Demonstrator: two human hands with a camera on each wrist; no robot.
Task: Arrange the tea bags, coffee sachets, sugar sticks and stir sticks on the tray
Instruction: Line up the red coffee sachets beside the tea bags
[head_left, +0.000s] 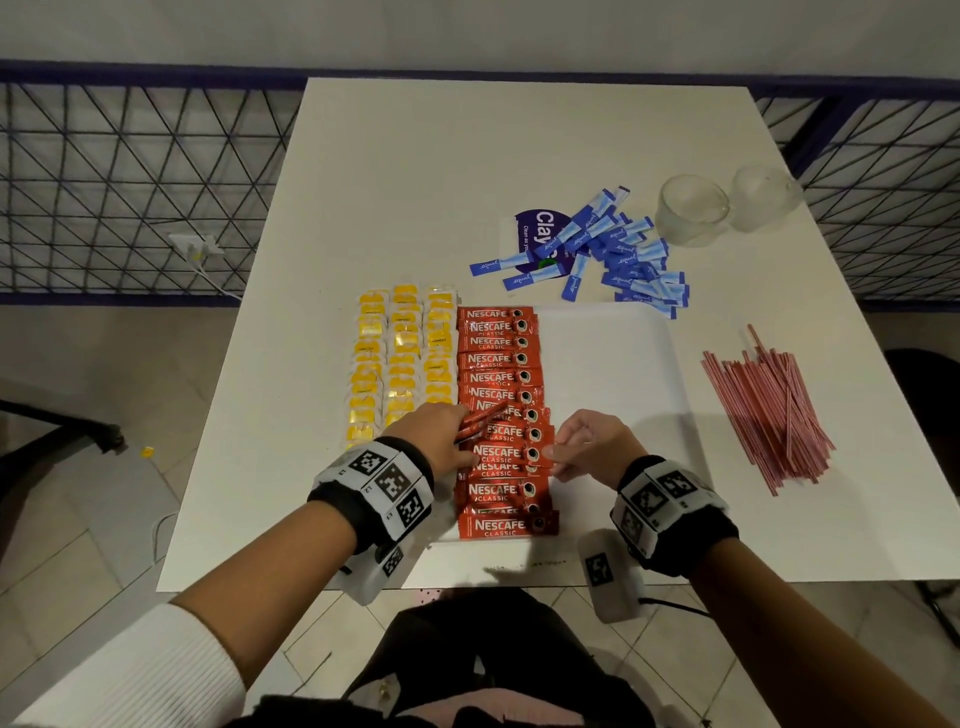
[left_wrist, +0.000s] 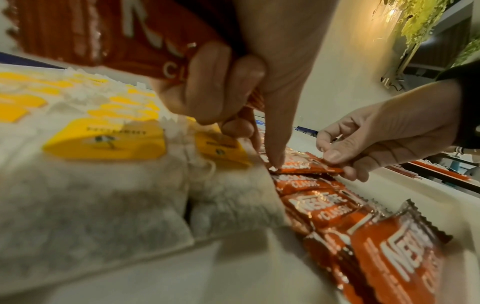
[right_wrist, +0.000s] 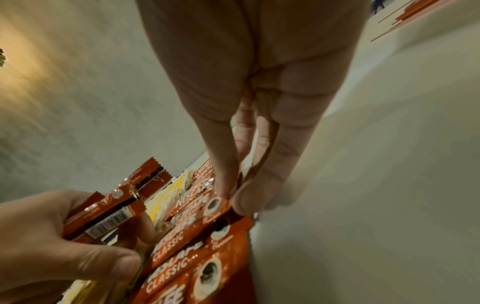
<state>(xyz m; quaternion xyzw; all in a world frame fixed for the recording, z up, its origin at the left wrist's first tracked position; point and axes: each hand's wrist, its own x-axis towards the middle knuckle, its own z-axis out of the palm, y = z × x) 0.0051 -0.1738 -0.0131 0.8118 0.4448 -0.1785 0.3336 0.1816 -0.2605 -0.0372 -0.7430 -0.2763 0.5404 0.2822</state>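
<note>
- Coffee sachets (head_left: 497, 410) are lying in one overlapping column down the middle of the white tray (head_left: 613, 364), and we are setting down another near its lower end.
- Our right hand (head_left: 592, 444) is pinching the right edge of a sachet in that column between thumb and fingertips (right_wrist: 246, 201), easing it into line.
- Our left hand (head_left: 441, 436) is curling round a small bundle of spare sachets (head_left: 480, 422), while its index finger (left_wrist: 275, 152) is pressing down on the left end of the same sachet.
- Tea bags (head_left: 402, 364) are sitting in three neat columns on the tray's left part, touching the coffee column; that group looks finished to us.
- Sugar sticks (head_left: 613, 249) are lying in a loose blue heap on the bench (head_left: 415, 171), just beyond the tray's far edge, not yet arranged.
- Stir sticks (head_left: 769, 410) are waiting in a fanned pile on the bench, right of the tray.
- We are judging the job roughly half done: the spare sachets first, then the two remaining groups for the tray's bare right part.
</note>
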